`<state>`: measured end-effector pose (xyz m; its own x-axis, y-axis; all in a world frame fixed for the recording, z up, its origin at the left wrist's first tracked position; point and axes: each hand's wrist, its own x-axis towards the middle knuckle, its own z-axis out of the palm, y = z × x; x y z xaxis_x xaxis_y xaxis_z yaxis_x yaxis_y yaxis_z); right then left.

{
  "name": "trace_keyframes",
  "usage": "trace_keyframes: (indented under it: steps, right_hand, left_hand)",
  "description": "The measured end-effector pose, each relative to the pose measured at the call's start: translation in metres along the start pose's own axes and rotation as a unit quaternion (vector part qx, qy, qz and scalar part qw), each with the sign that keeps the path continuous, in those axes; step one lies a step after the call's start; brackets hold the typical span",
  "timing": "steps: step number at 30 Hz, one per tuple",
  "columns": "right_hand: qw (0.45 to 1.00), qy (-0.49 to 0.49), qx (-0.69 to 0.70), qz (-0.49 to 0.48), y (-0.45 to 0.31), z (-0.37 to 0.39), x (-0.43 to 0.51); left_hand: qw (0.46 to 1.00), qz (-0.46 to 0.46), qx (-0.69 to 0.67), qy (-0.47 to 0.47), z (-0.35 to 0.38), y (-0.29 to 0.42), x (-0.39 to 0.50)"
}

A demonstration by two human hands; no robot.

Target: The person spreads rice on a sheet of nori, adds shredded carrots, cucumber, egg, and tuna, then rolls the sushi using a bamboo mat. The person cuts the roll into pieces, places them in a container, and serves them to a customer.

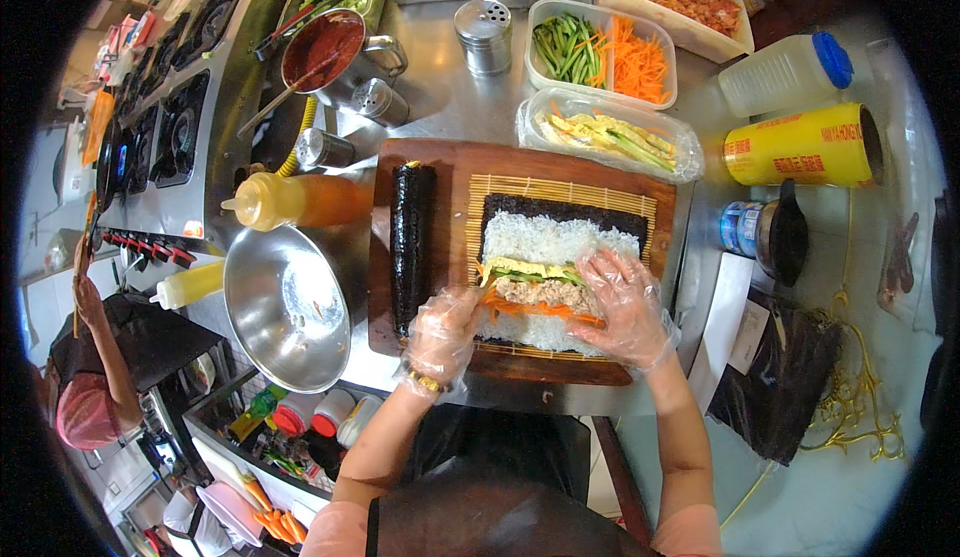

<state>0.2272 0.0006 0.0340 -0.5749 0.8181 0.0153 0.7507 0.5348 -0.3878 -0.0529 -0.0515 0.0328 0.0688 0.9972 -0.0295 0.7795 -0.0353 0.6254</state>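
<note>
A bamboo rolling mat (478,204) lies on a brown cutting board (450,155), with a nori sheet (517,203) spread with white rice (540,238) on it. Across the rice run egg strips, cucumber, a pale chopped filling (551,296) and shredded carrot (525,308). My left hand (442,332), in a clear plastic glove, is at the filling's left end, its fingers curled; what they hold cannot be told. My right hand (622,305), gloved too, has its fingers spread over the filling's right end. A finished seaweed roll (411,249) lies at the board's left side.
A steel bowl (289,309) and a sauce squeeze bottle (300,200) stand left. Behind the board are a tub of egg strips (611,136), a cucumber and carrot container (604,54) and steel shakers (484,35). A yellow wrap roll (802,148) lies right. Another person works at far left.
</note>
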Motion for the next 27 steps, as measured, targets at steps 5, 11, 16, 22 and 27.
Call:
trace_keyframes:
  steps: [5,11,16,22,27]
  right_hand:
    - [0.999,0.026,-0.037,-0.009,0.001,0.008,-0.003]
    - [0.993,0.084,-0.078,-0.037,0.006,0.019,0.003]
    - [0.991,0.109,-0.033,0.073,-0.009,-0.001,-0.028]
    - [0.850,0.142,0.239,0.446,-0.038,0.018,-0.090]
    - [0.652,0.239,0.557,0.456,-0.036,0.038,-0.110]
  left_hand:
    - [0.999,-0.014,0.029,0.003,-0.019,0.017,-0.005]
    - [0.974,0.212,0.043,-0.064,0.005,0.012,0.053]
    - [0.973,0.219,0.068,-0.029,0.021,0.011,0.037]
    - [0.955,0.256,0.087,-0.123,0.031,0.017,0.021]
    - [0.945,0.266,0.086,-0.168,0.026,0.020,0.019]
